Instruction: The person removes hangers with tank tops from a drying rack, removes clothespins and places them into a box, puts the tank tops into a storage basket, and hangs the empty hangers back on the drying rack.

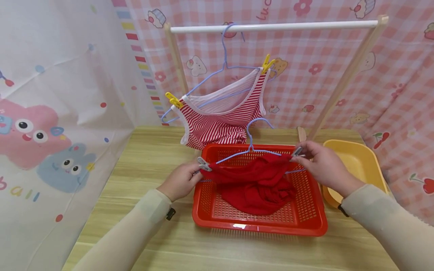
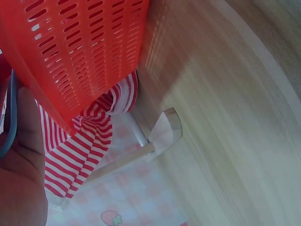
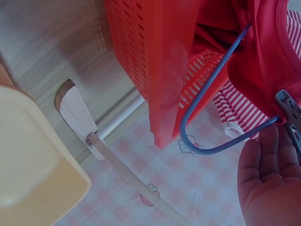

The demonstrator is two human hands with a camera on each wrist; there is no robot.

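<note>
A blue hanger (image 1: 251,149) is above the red basket (image 1: 261,227), bearing a red garment (image 1: 251,171) whose lower part lies bunched in the basket. A grey clothespin (image 1: 204,164) clips the garment at its left end; another grey clothespin (image 1: 297,151) sits at its right end. My left hand (image 1: 179,182) grips the hanger's left end beside the clothespin, its fingertips partly hidden. With thumb and fingers my right hand (image 1: 325,165) pinches the right clothespin. In the right wrist view, the hanger's end (image 3: 207,149) loops out past the garment.
Behind the basket, a red-striped tank top (image 1: 217,124) hangs from another blue hanger (image 1: 224,49) by yellow clothespins (image 1: 174,99). That hanger hooks on a white rod (image 1: 288,26) with wooden legs (image 1: 346,79). A yellow tub (image 1: 356,162) stands right of the basket on the wooden table (image 1: 135,169).
</note>
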